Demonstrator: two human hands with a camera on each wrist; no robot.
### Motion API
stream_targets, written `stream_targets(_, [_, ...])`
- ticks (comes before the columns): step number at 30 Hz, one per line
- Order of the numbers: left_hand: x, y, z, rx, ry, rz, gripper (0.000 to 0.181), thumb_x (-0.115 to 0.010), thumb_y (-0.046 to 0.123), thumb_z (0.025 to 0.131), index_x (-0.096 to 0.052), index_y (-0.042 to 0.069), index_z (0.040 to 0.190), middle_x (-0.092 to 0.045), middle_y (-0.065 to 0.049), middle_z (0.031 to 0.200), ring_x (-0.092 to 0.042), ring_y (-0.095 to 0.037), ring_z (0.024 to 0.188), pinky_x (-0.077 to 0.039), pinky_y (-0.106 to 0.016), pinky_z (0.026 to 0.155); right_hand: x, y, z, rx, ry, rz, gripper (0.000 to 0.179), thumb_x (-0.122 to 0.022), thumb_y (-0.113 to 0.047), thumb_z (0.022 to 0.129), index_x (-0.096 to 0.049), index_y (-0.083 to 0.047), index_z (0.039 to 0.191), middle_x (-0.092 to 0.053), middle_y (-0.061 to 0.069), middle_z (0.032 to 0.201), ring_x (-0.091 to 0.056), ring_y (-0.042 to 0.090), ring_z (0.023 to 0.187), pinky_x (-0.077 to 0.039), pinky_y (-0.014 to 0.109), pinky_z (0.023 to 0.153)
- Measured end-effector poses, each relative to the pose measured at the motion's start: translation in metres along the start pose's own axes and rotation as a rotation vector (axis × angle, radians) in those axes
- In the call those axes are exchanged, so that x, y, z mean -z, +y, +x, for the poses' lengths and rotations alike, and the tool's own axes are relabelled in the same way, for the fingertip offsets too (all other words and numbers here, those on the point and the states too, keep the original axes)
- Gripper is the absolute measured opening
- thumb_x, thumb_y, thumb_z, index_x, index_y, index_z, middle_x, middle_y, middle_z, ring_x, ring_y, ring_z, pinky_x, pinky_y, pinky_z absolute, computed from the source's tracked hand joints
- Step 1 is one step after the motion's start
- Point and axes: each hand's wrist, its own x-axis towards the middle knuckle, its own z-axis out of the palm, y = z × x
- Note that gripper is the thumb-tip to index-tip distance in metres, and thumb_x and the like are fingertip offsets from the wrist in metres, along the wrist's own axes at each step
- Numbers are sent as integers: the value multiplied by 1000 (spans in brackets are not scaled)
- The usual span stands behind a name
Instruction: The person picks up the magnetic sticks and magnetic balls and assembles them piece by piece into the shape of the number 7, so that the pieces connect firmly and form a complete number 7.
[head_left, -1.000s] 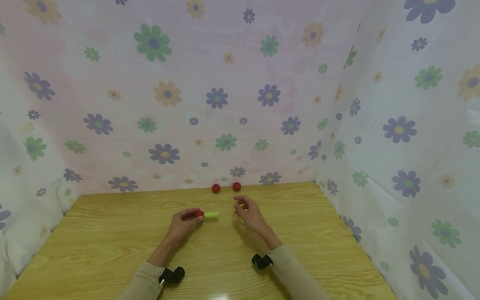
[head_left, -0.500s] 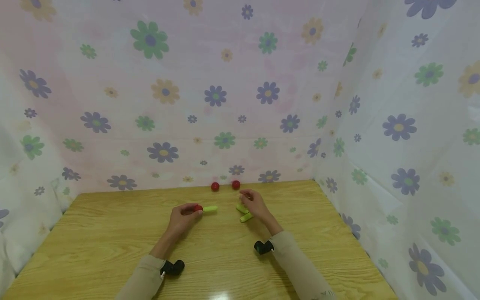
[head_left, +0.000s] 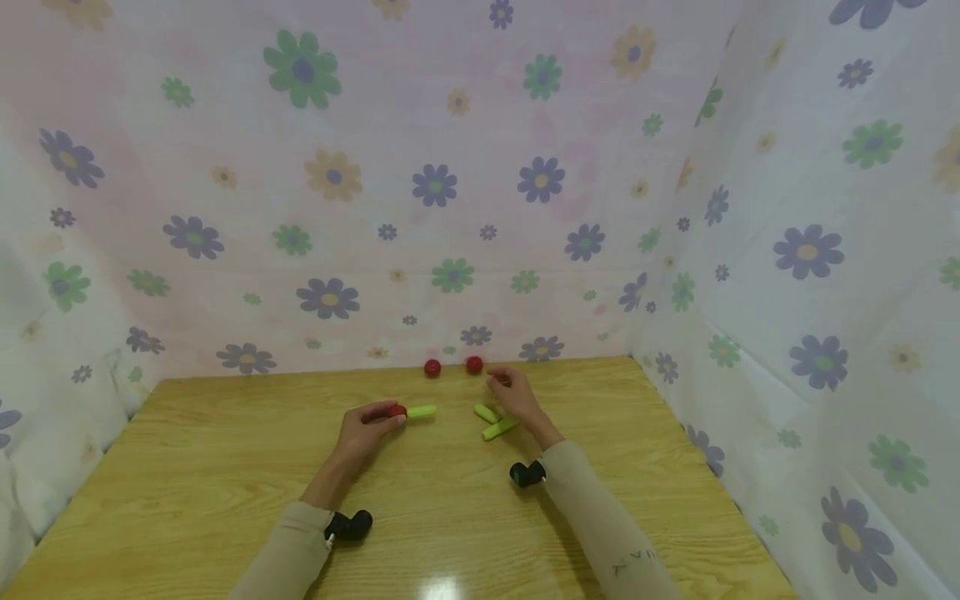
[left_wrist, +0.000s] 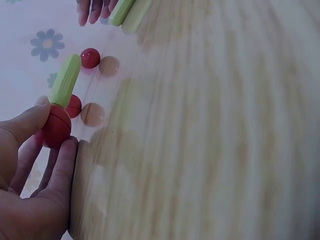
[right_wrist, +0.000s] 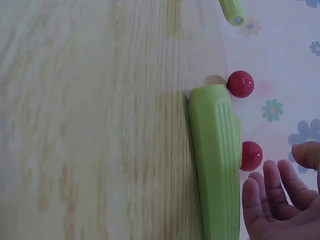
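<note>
Beige sleeve (head_left: pixel 288 540) angled forward, the left hand (head_left: pixel 362 435) extends over the tabletop (head_left: pixel 427 500), its grip pinching a red ball (left_wrist: pixel 56 127) that touches a green stick (head_left: pixel 422 412); only the right-wrist view shows the stick's pale tip disc (right_wrist: pixel 237 21). The right hand (head_left: pixel 521 402), fingers loosely bent, grip narrowly parted, hangs near two more green sticks (head_left: pixel 497 430).

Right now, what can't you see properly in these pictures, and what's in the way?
Head view: the right end of the front stick, hidden by the right hand.
Head view: the marks on the right sleeve, too small and blurred to read.
Left wrist view: part of the held ball, hidden by the left hand.
Right wrist view: the front stick again, cut off by the bottom edge.
</note>
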Motion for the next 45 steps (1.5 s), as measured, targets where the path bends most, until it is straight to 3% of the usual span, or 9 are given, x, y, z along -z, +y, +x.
stream_targets(6, [-2, 3, -2, -13, 1, -6, 45, -82, 13, 88, -68, -2, 129, -69, -21, 123, -66, -14, 100, -52, -18, 77, -2, -2, 6, 31, 40, 20, 31, -56, -6, 105, -60, 12, 129, -65, 26, 122, -60, 38, 115, -49, 50, 101])
stream_targets(17, [-3, 3, -6, 0, 1, -7, 46, -81, 12, 89, -67, -2, 130, -68, -22, 124, -66, -19, 104, -52, -18, 77, -12, 0, 13, 36, 99, -2, 27, -58, -3, 102, -64, 11, 124, -65, 27, 121, -61, 39, 113, -50, 48, 100])
stream_targets(30, [-3, 0, -3, 23, 11, -9, 45, -81, 13, 88, -69, 2, 130, -69, -19, 124, -65, -21, 106, -53, -19, 77, -22, -3, 31, -34, 110, 10, 31, -57, -9, 104, -61, 5, 131, -62, 23, 130, -60, 37, 113, -51, 48, 97])
stream_targets(39, [-3, 1, -3, 32, 14, -13, 47, -82, 15, 88, -68, 1, 131, -68, -20, 125, -65, -18, 103, -52, -19, 76, -24, -4, 36, 13, 48, -11, 36, -59, -7, 103, -59, 4, 137, -59, 23, 137, -59, 39, 118, -50, 50, 100])
stream_targets(45, [-3, 3, -3, 43, 15, -18, 48, -82, 15, 88, -68, 0, 131, -67, -21, 126, -64, -18, 103, -52, -18, 76, -24, -4, 41, 59, -29, -86, 38, -57, -3, 103, -56, 7, 139, -55, 25, 142, -55, 39, 126, -47, 49, 106])
